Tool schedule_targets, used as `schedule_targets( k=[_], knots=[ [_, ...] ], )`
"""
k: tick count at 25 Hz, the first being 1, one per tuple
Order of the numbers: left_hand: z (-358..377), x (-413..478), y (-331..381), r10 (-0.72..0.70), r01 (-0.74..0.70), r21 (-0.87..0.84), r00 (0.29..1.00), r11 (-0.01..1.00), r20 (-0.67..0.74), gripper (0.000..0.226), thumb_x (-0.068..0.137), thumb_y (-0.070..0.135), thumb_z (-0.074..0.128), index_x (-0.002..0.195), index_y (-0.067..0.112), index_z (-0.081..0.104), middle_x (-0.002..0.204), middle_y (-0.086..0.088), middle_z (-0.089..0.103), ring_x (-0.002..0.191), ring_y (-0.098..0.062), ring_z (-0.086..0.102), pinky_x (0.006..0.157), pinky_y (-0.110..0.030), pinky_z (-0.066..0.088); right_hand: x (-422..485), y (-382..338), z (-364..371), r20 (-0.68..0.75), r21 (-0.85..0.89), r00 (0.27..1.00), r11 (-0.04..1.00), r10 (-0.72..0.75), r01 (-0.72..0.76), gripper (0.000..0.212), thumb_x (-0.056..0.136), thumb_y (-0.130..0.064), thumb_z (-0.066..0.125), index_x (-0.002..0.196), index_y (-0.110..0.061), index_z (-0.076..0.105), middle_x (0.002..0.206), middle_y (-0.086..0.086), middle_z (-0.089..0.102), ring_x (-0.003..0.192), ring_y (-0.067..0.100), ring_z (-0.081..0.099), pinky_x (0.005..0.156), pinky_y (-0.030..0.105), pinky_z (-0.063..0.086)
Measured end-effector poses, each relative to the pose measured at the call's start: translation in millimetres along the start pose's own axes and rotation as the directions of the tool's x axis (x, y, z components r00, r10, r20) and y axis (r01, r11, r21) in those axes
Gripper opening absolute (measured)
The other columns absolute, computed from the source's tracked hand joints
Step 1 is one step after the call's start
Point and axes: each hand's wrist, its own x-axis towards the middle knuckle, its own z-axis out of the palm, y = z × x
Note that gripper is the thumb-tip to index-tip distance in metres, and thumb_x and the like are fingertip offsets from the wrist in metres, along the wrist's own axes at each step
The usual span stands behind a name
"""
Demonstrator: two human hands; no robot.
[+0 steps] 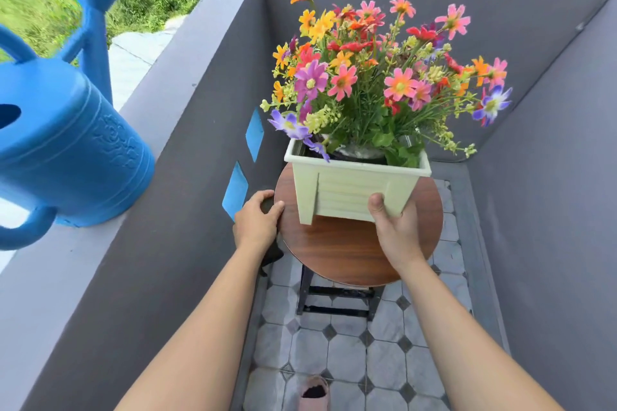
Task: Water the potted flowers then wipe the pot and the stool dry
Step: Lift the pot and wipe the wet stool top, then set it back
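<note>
Right hand (393,225) gripping pot (350,188) at near-right corner; left hand (257,216) clutching dark cloth (274,255) against stool (337,253) left rim, sitting just left of pot.

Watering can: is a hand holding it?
No; the watering can sits untouched on the ledge, while the right hand grips the pot.
</note>
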Motion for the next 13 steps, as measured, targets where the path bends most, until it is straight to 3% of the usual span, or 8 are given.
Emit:
schedule_targets(
  k=[2,4,8,9,11,13],
  knots=[
    [3.0,-1.5,-7.7,0.001,-0.001,0.013,1.000,1.000,0.020,0.033,0.088,0.034,0.059,0.120,0.026,0.061,0.120,0.000,0.065,0.116,-0.024,0.052,0.097,-0.037,0.042,-10.7,4.6,-2.8,-0.063,-0.100,0.998,0.995,-0.009,0.003,0.070,0.056,-0.087,0.053,0.101,-0.033,0.059,0.092,-0.021,0.064,0.086,-0.019,0.061,0.071,0.002,0.045],
    [6.0,-1.2,-13.5,0.014,-0.015,0.039,0.999,0.999,0.030,0.033,0.088,0.034,0.060,0.119,0.025,0.062,0.120,-0.001,0.065,0.116,-0.026,0.053,0.095,-0.037,0.043,-19.7,8.3,-7.4,-0.138,-0.195,0.989,0.981,-0.050,0.022,0.059,0.055,-0.090,0.050,0.088,-0.042,0.054,0.083,-0.024,0.062,0.075,-0.020,0.060,0.065,0.001,0.044],
    [4.6,1.3,-14.6,0.029,-0.032,0.065,0.999,0.997,0.045,0.031,0.087,0.029,0.057,0.117,0.024,0.063,0.117,-0.002,0.066,0.113,-0.026,0.054,0.088,-0.036,0.044,-29.4,21.1,-20.6,-0.210,-0.195,0.972,0.979,-0.101,0.059,0.043,0.062,-0.079,0.062,0.088,-0.045,0.059,0.087,-0.005,0.068,0.076,0.010,0.070,0.067,0.037,0.058],
    [3.7,1.8,-14.9,0.032,-0.035,0.065,0.998,0.997,0.050,0.032,0.087,0.028,0.057,0.119,0.025,0.063,0.117,-0.001,0.066,0.113,-0.025,0.054,0.087,-0.035,0.044,-30.1,23.0,-22.3,-0.204,-0.191,0.973,0.979,-0.110,0.071,0.037,0.064,-0.077,0.064,0.087,-0.048,0.060,0.092,0.002,0.065,0.078,0.018,0.069,0.067,0.040,0.058],
    [3.3,1.5,-16.7,0.038,-0.042,0.071,0.997,0.997,0.061,0.034,0.087,0.028,0.058,0.121,0.025,0.061,0.118,-0.002,0.065,0.112,-0.026,0.055,0.087,-0.035,0.044,-32.4,24.4,-23.7,-0.189,-0.203,0.973,0.975,-0.131,0.092,0.027,0.066,-0.072,0.067,0.083,-0.052,0.061,0.095,0.012,0.059,0.080,0.029,0.066,0.069,0.036,0.057],
    [4.4,1.7,-19.7,0.046,-0.050,0.075,0.997,0.996,0.065,0.034,0.087,0.029,0.060,0.121,0.025,0.061,0.118,-0.004,0.065,0.111,-0.027,0.055,0.088,-0.036,0.045,-33.4,23.6,-25.2,-0.186,-0.210,0.970,0.971,-0.156,0.116,0.022,0.068,-0.062,0.070,0.079,-0.045,0.060,0.093,0.015,0.057,0.081,0.033,0.064,0.066,0.021,0.053]
  ],
)
